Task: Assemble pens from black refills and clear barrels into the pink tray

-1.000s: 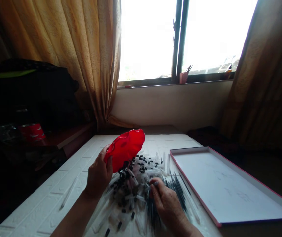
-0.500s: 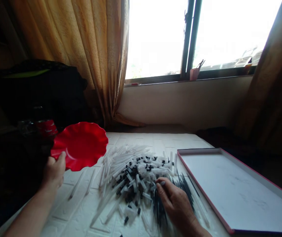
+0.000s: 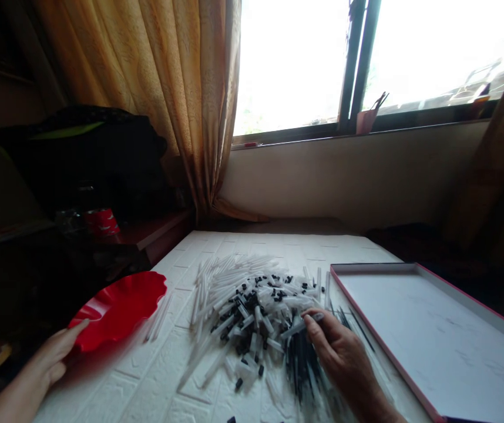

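Head view: a red plate is held at its edge by the left hand, whose grip is closed with the thumb on top, at the left of the white surface; whether the two touch cannot be told. A clear tube is pinched in the right hand's grip, near dark rods. Mid-surface, a pile of tubes and black caps is spread, with a shallow tray set to its right.

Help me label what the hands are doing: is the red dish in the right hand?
No, the left hand holds the red dish by its wavy edge, well away from the right hand.
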The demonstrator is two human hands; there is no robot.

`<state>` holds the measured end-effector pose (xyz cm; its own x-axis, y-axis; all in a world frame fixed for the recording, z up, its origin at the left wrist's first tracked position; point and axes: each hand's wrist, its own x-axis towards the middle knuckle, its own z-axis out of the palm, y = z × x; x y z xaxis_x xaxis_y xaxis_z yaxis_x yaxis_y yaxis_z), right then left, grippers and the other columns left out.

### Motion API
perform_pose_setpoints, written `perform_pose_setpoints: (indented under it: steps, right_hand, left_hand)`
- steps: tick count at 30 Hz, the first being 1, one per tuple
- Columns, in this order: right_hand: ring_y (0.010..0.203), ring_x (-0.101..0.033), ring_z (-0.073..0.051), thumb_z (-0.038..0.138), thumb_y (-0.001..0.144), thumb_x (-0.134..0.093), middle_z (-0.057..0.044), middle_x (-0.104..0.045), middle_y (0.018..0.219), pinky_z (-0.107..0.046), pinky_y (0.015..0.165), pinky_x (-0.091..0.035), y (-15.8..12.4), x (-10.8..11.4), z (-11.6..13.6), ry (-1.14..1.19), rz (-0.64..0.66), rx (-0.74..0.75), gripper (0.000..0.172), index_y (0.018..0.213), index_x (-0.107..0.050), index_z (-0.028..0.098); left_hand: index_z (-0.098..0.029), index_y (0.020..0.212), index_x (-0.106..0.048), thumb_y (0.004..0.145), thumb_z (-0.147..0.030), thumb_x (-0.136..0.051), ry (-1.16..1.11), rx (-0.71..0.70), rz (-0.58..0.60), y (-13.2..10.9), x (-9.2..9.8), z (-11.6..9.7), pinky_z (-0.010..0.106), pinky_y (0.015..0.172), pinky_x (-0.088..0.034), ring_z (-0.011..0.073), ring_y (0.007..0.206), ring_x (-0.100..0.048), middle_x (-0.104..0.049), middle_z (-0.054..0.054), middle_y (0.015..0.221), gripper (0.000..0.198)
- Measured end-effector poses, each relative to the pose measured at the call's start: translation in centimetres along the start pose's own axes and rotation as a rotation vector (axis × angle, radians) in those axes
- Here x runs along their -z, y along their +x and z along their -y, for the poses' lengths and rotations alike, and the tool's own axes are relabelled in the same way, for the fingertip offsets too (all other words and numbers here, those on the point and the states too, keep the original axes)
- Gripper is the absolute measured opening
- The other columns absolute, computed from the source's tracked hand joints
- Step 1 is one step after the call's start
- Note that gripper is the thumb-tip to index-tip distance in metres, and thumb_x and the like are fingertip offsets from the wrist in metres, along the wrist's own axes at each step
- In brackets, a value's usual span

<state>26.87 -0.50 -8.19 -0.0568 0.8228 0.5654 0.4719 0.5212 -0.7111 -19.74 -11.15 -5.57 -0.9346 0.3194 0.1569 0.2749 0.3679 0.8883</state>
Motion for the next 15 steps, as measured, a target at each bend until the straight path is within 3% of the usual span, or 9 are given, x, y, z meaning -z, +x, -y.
perform_pose_setpoints:
  steps: [2, 4, 7, 10, 12, 15]
  right_hand:
    - [0.046, -0.058, -0.017, 0.047, 0.094, -0.048, 0.001, -0.063, 0.056, -0.025, 0.045, -0.044, -0.1, -0.1, -0.2, 0.016, -0.005, -0.02, 0.032, 0.086, -0.067, 0.023]
    - [0.046, -0.058, -0.018, 0.049, 0.094, -0.049, 0.001, -0.063, 0.056, -0.026, 0.046, -0.045, -0.1, -0.1, -0.3, 0.034, -0.011, -0.029, 0.033, 0.086, -0.068, 0.023]
    - [0.053, -0.063, -0.02, 0.05, 0.093, -0.051, -0.001, -0.066, 0.06, -0.026, 0.05, -0.048, -0.2, -0.1, -0.4, 0.073, -0.028, -0.065, 0.033, 0.089, -0.069, 0.022]
    - [0.055, -0.063, -0.02, 0.051, 0.093, -0.051, -0.002, -0.066, 0.063, -0.025, 0.048, -0.047, -0.1, 0.1, -0.7, 0.107, -0.042, -0.096, 0.034, 0.09, -0.069, 0.022]
    - [0.052, -0.061, -0.019, 0.052, 0.092, -0.052, -0.001, -0.065, 0.061, -0.025, 0.047, -0.047, 0.1, 0.3, -1.0, 0.114, -0.051, -0.106, 0.036, 0.088, -0.069, 0.021]
    - [0.05, -0.059, -0.018, 0.054, 0.091, -0.053, 0.0, -0.063, 0.058, -0.025, 0.046, -0.046, 0.2, 0.5, -1.0, 0.139, -0.087, -0.137, 0.038, 0.084, -0.069, 0.02]
  left_hand:
    - [-0.023, 0.068, -0.057, 0.1, -0.044, -0.049, -0.04, -0.025, 0.035, 0.2, 0.1, 1.4, 0.024, 0.039, -0.05, 0.0151, 0.045, -0.061, -0.06, -0.007, 0.045, 0.039]
    - [-0.022, 0.076, -0.061, 0.1, -0.046, -0.051, -0.048, -0.058, 0.066, 0.7, 0.4, 2.1, 0.024, 0.043, -0.051, 0.0137, 0.049, -0.061, -0.064, -0.006, 0.054, 0.034]
    - [-0.016, 0.105, -0.065, 0.099, -0.038, -0.059, 0.009, -0.085, 0.124, 2.0, 0.7, 1.7, 0.031, 0.063, -0.059, 0.0156, 0.072, -0.069, -0.071, 0.002, 0.092, 0.023]
    - [-0.017, 0.123, -0.061, 0.097, -0.031, -0.064, 0.118, -0.154, 0.139, 3.5, 0.4, -0.2, 0.042, 0.08, -0.059, 0.023, 0.098, -0.069, -0.066, 0.008, 0.12, 0.03]
    - [-0.018, 0.124, -0.061, 0.096, -0.03, -0.065, 0.19, -0.273, 0.081, 3.9, 0.0, -1.3, 0.043, 0.083, -0.058, 0.0235, 0.101, -0.068, -0.065, 0.008, 0.123, 0.031]
    - [-0.018, 0.123, -0.061, 0.098, -0.042, -0.056, 0.304, -0.518, -0.096, 3.2, -0.6, -2.0, 0.047, 0.073, -0.061, 0.0285, 0.092, -0.071, -0.071, 0.01, 0.113, 0.035]
